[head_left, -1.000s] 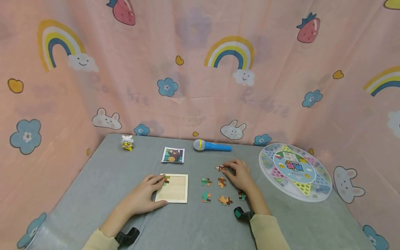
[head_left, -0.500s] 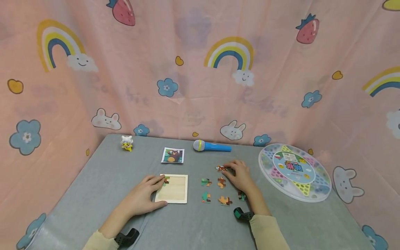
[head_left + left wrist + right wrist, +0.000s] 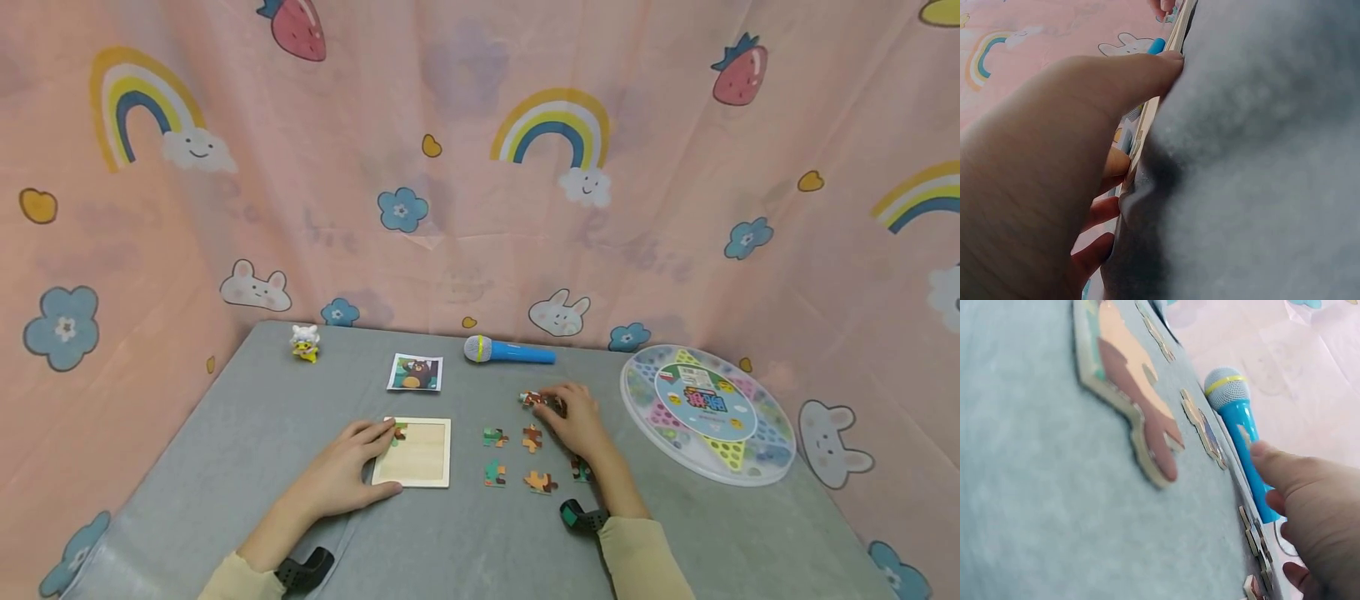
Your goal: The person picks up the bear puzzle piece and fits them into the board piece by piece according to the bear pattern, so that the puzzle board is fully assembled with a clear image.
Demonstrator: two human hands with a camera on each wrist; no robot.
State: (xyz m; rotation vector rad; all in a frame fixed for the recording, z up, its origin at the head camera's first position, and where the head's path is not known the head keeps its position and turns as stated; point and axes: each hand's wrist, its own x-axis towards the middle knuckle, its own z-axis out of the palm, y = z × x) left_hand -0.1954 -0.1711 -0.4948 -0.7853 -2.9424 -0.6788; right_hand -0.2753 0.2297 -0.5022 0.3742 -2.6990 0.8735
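Observation:
My left hand (image 3: 341, 471) holds the left side of a square wooden puzzle tray (image 3: 442, 454), thumb at its near edge and fingers at the far left corner. One small green-and-brown piece (image 3: 401, 431) lies in that corner, partly under the fingertips. In the left wrist view, the thumb lies along the tray's rim (image 3: 1175, 37). At the right, my right hand (image 3: 576, 421) pinches a brown-and-white puzzle piece (image 3: 529, 399) between thumb and fingers. The right wrist view shows a sliver of this piece (image 3: 1244, 434) at the thumb tip, overlapping the microphone.
Several loose pieces lie between tray and right arm, among them an orange piece (image 3: 540, 482) and a green piece (image 3: 495, 473). Behind are a bear picture card (image 3: 416, 372), a blue toy microphone (image 3: 517, 352) and a small figurine (image 3: 305, 342). A round game board (image 3: 708, 412) lies right.
The piece in my right fingers has tilted and shifted slightly away from me, with a small movement of the right hand. My left hand and the tray stay in place.

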